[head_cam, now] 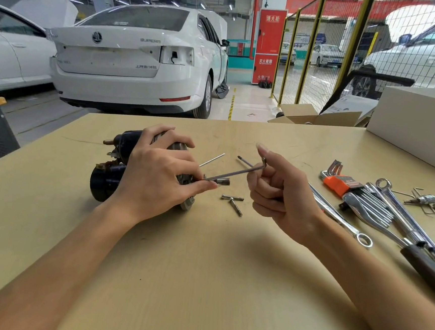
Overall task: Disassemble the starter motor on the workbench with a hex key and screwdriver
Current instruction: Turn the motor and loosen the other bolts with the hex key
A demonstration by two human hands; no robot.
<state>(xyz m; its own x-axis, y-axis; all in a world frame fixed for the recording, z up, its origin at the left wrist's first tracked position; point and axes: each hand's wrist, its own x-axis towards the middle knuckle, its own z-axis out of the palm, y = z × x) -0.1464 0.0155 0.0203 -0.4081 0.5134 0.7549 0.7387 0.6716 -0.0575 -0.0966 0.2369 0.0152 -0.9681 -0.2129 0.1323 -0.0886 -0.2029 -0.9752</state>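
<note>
- Right hand [282,194]: fingers curled, the bent end of the hex key [232,173] held at the crook of the raised index finger; the long arm runs left to the motor's near end.
- Left hand [157,175]: spread over the starter motor [110,179], thumb and forefinger pinching at the hex key's tip beside a bolt [223,181] protruding from the housing.
- Starter motor: lying on its side on the workbench [202,268], left of centre, under the left hand.
- Two loose bolts [233,201]: crossed on the bench, just near of the hex key.
- A thin rod [211,160] juts out from behind the left hand.
- Far right: orange hex key set [339,183], wrenches [343,218], a ratchet handle [379,221].
- Background: white car [136,60], white box [420,122].
</note>
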